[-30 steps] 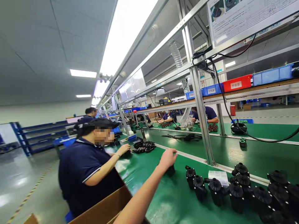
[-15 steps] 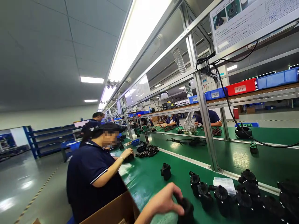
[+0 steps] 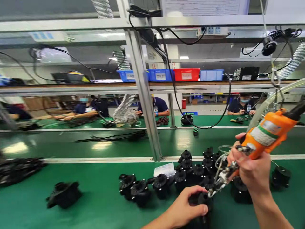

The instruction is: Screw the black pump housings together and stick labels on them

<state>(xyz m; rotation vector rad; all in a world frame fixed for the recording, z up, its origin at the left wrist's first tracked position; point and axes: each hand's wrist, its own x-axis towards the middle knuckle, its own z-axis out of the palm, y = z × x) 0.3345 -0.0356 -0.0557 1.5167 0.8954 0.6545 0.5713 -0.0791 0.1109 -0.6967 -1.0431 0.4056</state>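
Note:
My left hand grips a black plastic pump housing at the bottom of the head view, its thumb and fingers curled round the top. In my right hand is an orange electric screwdriver, held tilted with its metal front end pointing down and left. The tip is close to the housing's top, by my left fingertips; whether it touches a screw I cannot tell. Just behind stand several similar black pump housings in a cluster. Another black housing lies apart on the left.
A green worktable runs across, with an aluminium post behind the housings. Blue bins and a red bin line the shelf. A clear parts box lies behind the housings. Co-workers sit at the far bench.
My view has swung right and down, away from the nearby co-worker. My left hand still holds a black housing. My right hand has come into view gripping the orange screwdriver.

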